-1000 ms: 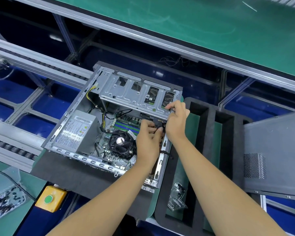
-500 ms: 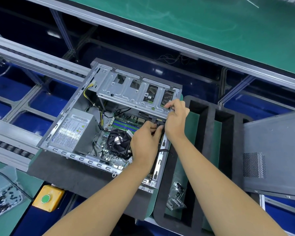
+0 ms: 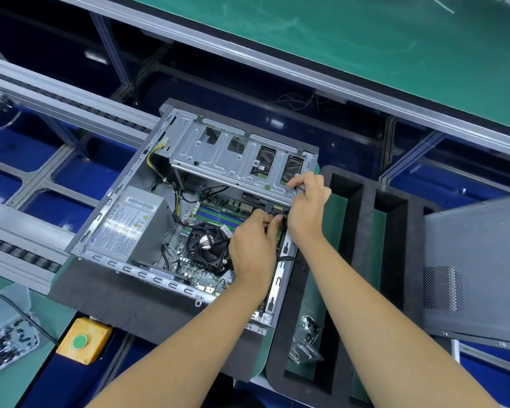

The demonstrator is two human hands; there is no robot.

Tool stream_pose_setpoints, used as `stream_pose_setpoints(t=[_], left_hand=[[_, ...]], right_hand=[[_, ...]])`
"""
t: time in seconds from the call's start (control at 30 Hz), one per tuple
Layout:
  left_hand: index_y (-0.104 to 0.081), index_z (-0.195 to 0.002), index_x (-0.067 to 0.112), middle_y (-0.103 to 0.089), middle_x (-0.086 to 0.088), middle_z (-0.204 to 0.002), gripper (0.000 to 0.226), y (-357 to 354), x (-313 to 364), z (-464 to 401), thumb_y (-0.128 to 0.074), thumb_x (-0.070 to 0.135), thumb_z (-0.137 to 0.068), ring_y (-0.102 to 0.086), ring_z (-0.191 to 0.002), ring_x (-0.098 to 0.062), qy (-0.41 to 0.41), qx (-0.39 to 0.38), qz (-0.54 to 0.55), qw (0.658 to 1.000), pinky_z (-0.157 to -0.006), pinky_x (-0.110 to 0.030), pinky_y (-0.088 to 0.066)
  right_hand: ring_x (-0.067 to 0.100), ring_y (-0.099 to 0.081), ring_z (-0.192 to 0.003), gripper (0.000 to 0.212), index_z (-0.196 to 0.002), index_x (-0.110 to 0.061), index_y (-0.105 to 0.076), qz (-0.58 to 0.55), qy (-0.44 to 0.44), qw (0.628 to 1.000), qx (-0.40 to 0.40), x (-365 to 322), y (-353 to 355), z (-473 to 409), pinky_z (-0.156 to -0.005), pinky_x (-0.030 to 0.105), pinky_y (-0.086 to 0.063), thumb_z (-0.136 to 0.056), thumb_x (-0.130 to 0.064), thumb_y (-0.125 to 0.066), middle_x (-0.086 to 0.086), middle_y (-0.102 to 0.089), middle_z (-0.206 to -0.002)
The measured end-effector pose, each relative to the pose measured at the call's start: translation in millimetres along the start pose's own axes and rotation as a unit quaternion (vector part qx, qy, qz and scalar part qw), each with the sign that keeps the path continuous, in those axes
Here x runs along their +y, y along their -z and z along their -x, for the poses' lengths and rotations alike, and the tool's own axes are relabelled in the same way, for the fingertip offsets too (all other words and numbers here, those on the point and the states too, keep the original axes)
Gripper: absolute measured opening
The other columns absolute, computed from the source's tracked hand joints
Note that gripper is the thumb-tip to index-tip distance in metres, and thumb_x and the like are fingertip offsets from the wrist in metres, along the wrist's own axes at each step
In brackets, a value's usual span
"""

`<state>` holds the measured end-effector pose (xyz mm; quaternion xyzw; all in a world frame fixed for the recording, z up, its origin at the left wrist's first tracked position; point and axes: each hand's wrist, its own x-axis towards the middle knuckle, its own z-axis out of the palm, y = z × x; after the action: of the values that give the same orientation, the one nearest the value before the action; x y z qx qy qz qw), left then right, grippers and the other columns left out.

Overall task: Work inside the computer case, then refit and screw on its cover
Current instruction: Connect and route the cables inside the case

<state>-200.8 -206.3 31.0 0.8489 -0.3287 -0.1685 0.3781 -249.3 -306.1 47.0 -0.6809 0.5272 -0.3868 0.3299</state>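
A yellow button box (image 3: 84,340) sits at the near left of the bench, and the open computer case (image 3: 147,184) lies on its side on a dark foam pad (image 3: 106,301). Inside its right edge, the left hand (image 3: 252,245) pinches a black connector (image 3: 274,209) under the drive cage (image 3: 233,160), whose right end the right hand (image 3: 306,204) grips. The grey cover (image 3: 477,266) lies apart at the right edge.

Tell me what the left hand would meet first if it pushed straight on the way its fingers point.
Likely the black connector that the left hand already pinches beside the right hand, under the drive cage; depth is unclear.
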Motion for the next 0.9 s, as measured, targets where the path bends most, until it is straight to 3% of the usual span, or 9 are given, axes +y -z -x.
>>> stream_pose_setpoints(t=[0.1,0.27,0.53,0.63,0.73,0.9], left_hand=[[-0.056,-0.083,0.03,-0.054,0.019,-0.063,0.023,1.3,2.0,0.7,-0.061,0.045,-0.099,-0.05,-0.053,0.003,-0.003,0.005,-0.003,1.0,-0.044,-0.023,-0.035],[-0.064,-0.088,0.027,-0.064,0.016,-0.07,0.023,0.0,2.2,-0.7,-0.062,0.047,-0.098,-0.06,-0.06,-0.004,0.015,-0.001,0.021,1.0,-0.053,-0.035,-0.054],[-0.061,-0.089,0.029,-0.064,0.017,-0.073,0.015,0.0,0.9,0.6,-0.065,0.042,-0.098,-0.062,-0.064,-0.002,0.002,0.005,0.05,0.999,-0.057,-0.034,-0.055],[-0.062,-0.101,0.034,-0.069,0.017,-0.08,0.005,0.4,0.9,0.8,-0.065,0.037,-0.098,-0.064,-0.067,-0.002,-0.011,-0.006,0.067,0.998,-0.06,-0.035,-0.056],[-0.07,-0.11,0.039,-0.074,0.018,-0.087,0.014,0.3,0.4,0.2,-0.066,0.037,-0.097,-0.067,-0.072,-0.001,-0.019,-0.016,0.071,0.997,-0.065,-0.034,-0.058],[-0.074,-0.103,0.037,-0.074,0.019,-0.084,0.014,0.0,-0.3,-3.2,-0.072,0.044,-0.091,-0.067,-0.066,-0.001,-0.003,-0.011,0.08,0.997,-0.058,-0.035,-0.057]], right_hand=[[0.019,-0.035,-0.096,0.05,-0.089,-0.009,-0.063,-0.002,0.001,1.0,-0.002,1.2,-0.6,-0.5,-0.077,0.015,-0.027,-0.071,0.023,-0.029,-0.007,-0.044,-0.091],[0.019,-0.035,-0.096,0.049,-0.089,-0.007,-0.064,0.002,0.003,1.0,0.001,1.4,-1.2,-0.8,-0.076,0.012,-0.026,-0.071,0.022,-0.029,-0.005,-0.046,-0.091],[0.018,-0.035,-0.096,0.048,-0.089,-0.006,-0.064,0.003,0.006,1.0,-0.001,1.4,-1.3,0.4,-0.076,0.01,-0.026,-0.071,0.022,-0.029,-0.005,-0.046,-0.091],[0.018,-0.035,-0.095,0.048,-0.089,-0.005,-0.064,0.005,0.008,1.0,-0.001,0.5,-0.8,0.5,-0.076,0.009,-0.025,-0.071,0.022,-0.029,-0.005,-0.046,-0.091],[0.018,-0.035,-0.095,0.047,-0.089,-0.005,-0.064,0.005,0.002,1.0,-0.003,-0.4,-0.4,0.5,-0.076,0.01,-0.026,-0.071,0.022,-0.029,-0.001,-0.047,-0.092],[0.018,-0.035,-0.095,0.048,-0.087,-0.006,-0.064,0.006,0.002,1.0,0.003,-0.8,-0.6,0.4,-0.077,0.012,-0.027,-0.071,0.022,-0.029,-0.002,-0.047,-0.091]])
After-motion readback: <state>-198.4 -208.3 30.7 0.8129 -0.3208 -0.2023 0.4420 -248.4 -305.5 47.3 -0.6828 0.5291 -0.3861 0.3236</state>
